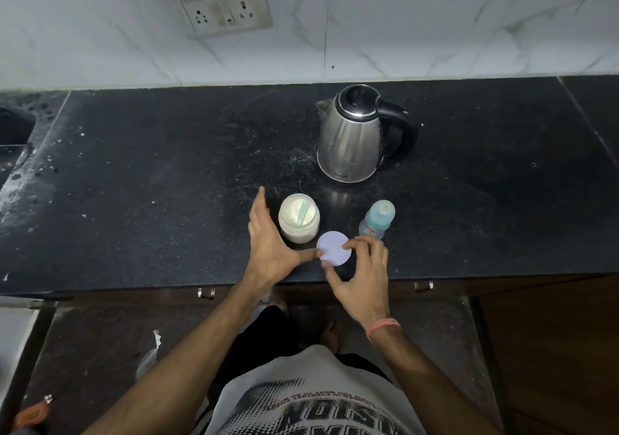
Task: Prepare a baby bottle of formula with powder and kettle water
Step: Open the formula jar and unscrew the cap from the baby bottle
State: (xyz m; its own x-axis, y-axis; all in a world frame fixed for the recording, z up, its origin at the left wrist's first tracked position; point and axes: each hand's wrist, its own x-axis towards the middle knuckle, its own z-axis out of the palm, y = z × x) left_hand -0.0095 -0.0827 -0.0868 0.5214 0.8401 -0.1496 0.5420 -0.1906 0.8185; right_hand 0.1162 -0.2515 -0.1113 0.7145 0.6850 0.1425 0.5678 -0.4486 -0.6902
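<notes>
The left hand is held open on the table, fingers straight, its thumb touching the lid. Just right of its fingers the open jar of powder is seen, a scoop inside. The lid is pinched at its edge by the right hand. Just beyond that hand stands the capped bottle; the kettle is set farther back.
</notes>
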